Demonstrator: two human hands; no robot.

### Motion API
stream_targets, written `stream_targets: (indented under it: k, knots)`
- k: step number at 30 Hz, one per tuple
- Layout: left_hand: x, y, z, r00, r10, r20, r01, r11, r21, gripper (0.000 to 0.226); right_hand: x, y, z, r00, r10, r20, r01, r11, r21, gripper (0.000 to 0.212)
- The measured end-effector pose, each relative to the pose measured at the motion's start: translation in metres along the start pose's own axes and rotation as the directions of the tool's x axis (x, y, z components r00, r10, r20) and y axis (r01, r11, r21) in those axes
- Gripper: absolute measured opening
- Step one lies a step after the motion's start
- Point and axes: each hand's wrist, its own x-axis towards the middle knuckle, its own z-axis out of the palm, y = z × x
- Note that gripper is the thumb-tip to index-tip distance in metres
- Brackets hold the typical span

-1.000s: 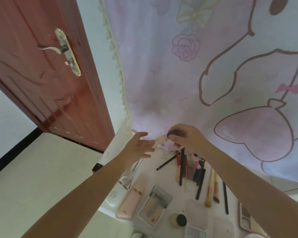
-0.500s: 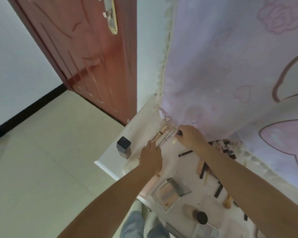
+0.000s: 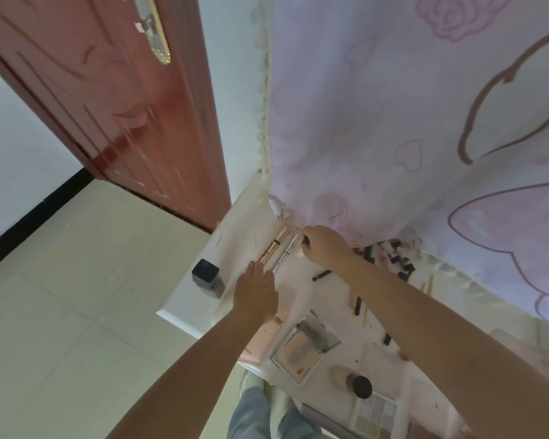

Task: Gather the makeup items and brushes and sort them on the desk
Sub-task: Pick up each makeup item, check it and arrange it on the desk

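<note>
Two slim pale brushes [image 3: 278, 250] lined up at white desk [image 3: 184, 304] corner; left hand [image 3: 256, 291] flat, steadying; right hand [image 3: 322, 247] pinches small dark-tipped item [image 3: 305, 240], likely adding to row.

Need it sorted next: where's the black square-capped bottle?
Head view: the black square-capped bottle stands at the white desk's left corner, just left of the left hand.

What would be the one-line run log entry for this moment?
left hand: open, flat on desk | right hand: pinching small dark item | two slim tubes side by side
</note>
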Motion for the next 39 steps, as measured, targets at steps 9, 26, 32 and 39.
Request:
stream_targets:
  k: [9,26,32,39]
  knots:
    - [-0.003,0.0,0.001,0.996,0.072,-0.05,-0.07,0.997,0.038,0.049,-0.061,0.034,0.002,0.976,0.218,-0.017,-0.204,0.937,0.282,0.034]
    - [0.021,0.015,0.023,0.999,0.0,0.046,-0.008,0.986,0.167,0.056,-0.092,0.054,0.06,0.86,0.508,0.048,-0.504,0.83,0.239,0.029]
    - [0.027,0.014,0.028,0.999,-0.01,0.033,0.004,0.983,0.186,0.056,-0.084,0.053,0.058,0.786,0.603,0.138,-0.612,0.725,0.316,0.025]
    - [0.027,0.015,0.027,0.999,0.001,0.032,-0.006,0.985,0.172,0.057,-0.102,0.066,0.053,0.784,0.577,0.23,-0.606,0.628,0.489,0.016]
